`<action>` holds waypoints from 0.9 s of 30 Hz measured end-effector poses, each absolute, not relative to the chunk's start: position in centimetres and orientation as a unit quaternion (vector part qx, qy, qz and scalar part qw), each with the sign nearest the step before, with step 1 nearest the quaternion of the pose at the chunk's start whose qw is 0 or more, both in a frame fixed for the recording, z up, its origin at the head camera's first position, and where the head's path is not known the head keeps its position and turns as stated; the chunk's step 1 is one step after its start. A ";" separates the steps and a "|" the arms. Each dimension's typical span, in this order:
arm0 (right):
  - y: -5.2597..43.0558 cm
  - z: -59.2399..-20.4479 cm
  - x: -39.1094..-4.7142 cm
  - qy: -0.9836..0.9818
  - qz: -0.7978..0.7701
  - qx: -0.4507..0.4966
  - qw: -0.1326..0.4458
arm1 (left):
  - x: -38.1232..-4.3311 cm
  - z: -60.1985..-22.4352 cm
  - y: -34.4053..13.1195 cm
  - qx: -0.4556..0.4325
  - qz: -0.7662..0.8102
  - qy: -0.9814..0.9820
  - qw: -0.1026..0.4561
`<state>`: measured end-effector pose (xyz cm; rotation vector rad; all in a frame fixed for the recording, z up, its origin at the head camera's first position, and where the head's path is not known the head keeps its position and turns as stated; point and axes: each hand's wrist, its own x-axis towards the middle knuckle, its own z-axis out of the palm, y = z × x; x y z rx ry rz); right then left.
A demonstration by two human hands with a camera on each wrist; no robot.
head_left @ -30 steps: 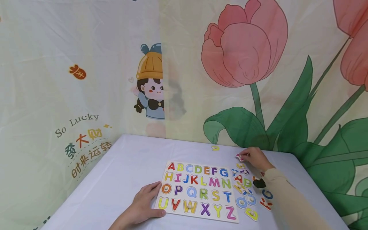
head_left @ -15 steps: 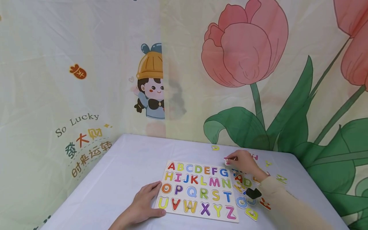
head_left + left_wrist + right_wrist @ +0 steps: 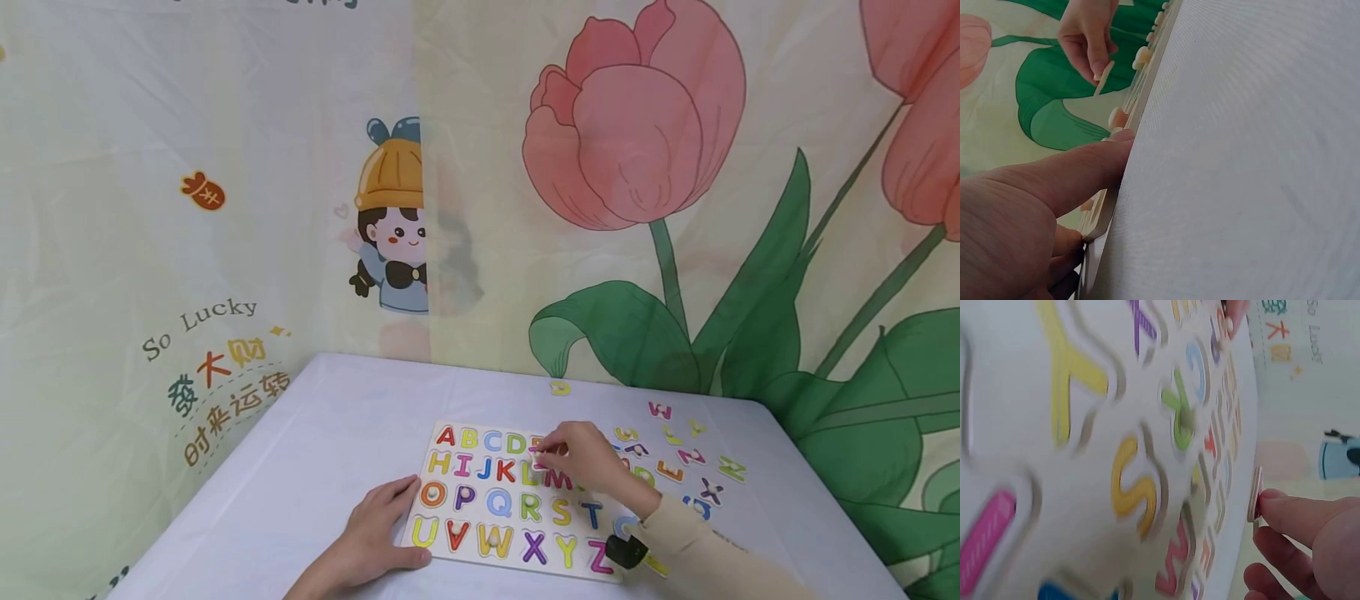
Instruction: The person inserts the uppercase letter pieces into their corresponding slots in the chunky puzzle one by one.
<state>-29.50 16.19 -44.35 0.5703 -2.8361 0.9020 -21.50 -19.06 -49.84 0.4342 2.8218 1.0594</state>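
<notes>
A white alphabet puzzle board point(image 3: 480, 575) lies on the table. My left hand point(image 3: 378, 529) holds its near left corner, with the thumb point(image 3: 1094, 165) against the board's edge. Above the board's upper right part, my right hand point(image 3: 588, 458) pinches a small pink letter piece point(image 3: 537, 458). In the right wrist view that piece point(image 3: 1256, 494) is seen edge-on between thumb and fingers, clear of the board; which letter it is cannot be told. Knobbed pieces such as the orange O point(image 3: 432, 494) and green R point(image 3: 529, 507) sit in their slots. My right hand hides some slots.
Loose letter pieces lie scattered right of the board, among them a pink W-like piece point(image 3: 660, 410), an orange E point(image 3: 670, 471) and a purple X point(image 3: 710, 492). One yellow piece point(image 3: 560, 388) lies by the back edge. A printed cloth point(image 3: 480, 250) hangs behind the table.
My right hand has carried the pink letter piece left and toward me, from the loose pieces to above the board. The left hand stays at the corner.
</notes>
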 end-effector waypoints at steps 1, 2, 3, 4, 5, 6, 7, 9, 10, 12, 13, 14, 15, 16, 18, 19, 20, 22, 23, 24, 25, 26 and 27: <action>15.7 -44.3 -29.3 -0.934 0.298 0.192 0.051 | -21.5 -49.8 -19.0 0.142 0.348 0.926 0.049; 15.2 -44.2 -29.1 -0.933 0.297 0.197 0.047 | -21.5 -49.8 -19.0 0.141 0.347 0.926 0.049; 14.8 -44.2 -28.9 -0.932 0.295 0.205 0.047 | -21.5 -49.8 -19.0 0.141 0.346 0.926 0.048; 14.3 -44.2 -28.8 -0.931 0.294 0.212 0.047 | -21.6 -49.9 -19.0 0.141 0.345 0.927 0.048; 13.8 -44.2 -28.8 -0.930 0.293 0.218 0.047 | -21.6 -49.9 -19.0 0.141 0.344 0.927 0.048; 13.4 -44.2 -28.7 -0.929 0.292 0.223 0.046 | -21.6 -49.9 -19.0 0.141 0.343 0.927 0.047; 12.9 -44.3 -28.7 -0.928 0.291 0.228 0.045 | -21.6 -49.9 -19.0 0.141 0.342 0.928 0.046; 11.8 -44.6 -28.9 -0.926 0.291 0.236 0.043 | -21.6 -50.0 -19.1 0.142 0.343 0.927 0.046; 11.2 -44.7 -29.0 -0.925 0.294 0.237 0.039 | -21.6 -50.0 -19.1 0.142 0.344 0.927 0.046; 9.9 -44.9 -29.1 -0.926 0.296 0.235 0.029 | -21.6 -50.0 -19.1 0.142 0.345 0.926 0.048; 9.3 -45.0 -29.3 -0.925 0.296 0.236 0.028 | -21.6 -50.1 -19.1 0.141 0.347 0.926 0.049; 8.6 -45.1 -29.4 -0.925 0.296 0.238 0.028 | -21.6 -50.1 -19.1 0.141 0.348 0.926 0.049; 8.0 -45.2 -29.6 -0.925 0.296 0.237 0.028 | -21.6 -50.1 -19.1 0.141 0.348 0.926 0.049; 7.5 -45.3 -29.7 -0.926 0.295 0.235 0.027 | -21.6 -50.1 -19.1 0.141 0.348 0.925 0.048; 6.6 -45.5 -30.1 -0.928 0.291 0.231 0.032 | -21.6 -50.2 -19.1 0.142 0.349 0.925 0.047; 6.2 -45.7 -30.3 -0.929 0.290 0.228 0.034 | -21.6 -50.2 -19.1 0.142 0.350 0.925 0.046; 5.9 -45.8 -30.5 -0.930 0.289 0.223 0.034 | -21.6 -50.2 -19.1 0.143 0.351 0.924 0.045; 5.4 -46.2 -30.9 -0.933 0.288 0.211 0.031 | -21.6 -50.3 -19.1 0.145 0.351 0.924 0.044; 5.2 -46.4 -31.0 -0.934 0.289 0.208 0.030 | -21.6 -50.3 -19.1 0.145 0.350 0.924 0.045; 5.1 -46.5 -31.2 -0.935 0.289 0.205 0.030 | -21.6 -50.3 -19.1 0.145 0.349 0.925 0.045; 5.0 -46.7 -31.3 -0.935 0.290 0.202 0.030 | -21.7 -50.2 -19.1 0.146 0.348 0.925 0.044; 4.9 -46.8 -31.4 -0.935 0.290 0.202 0.032 | -21.7 -50.2 -19.1 0.145 0.346 0.926 0.044; 4.8 -46.9 -31.5 -0.935 0.289 0.201 0.032 | -21.7 -50.2 -19.1 0.145 0.344 0.927 0.044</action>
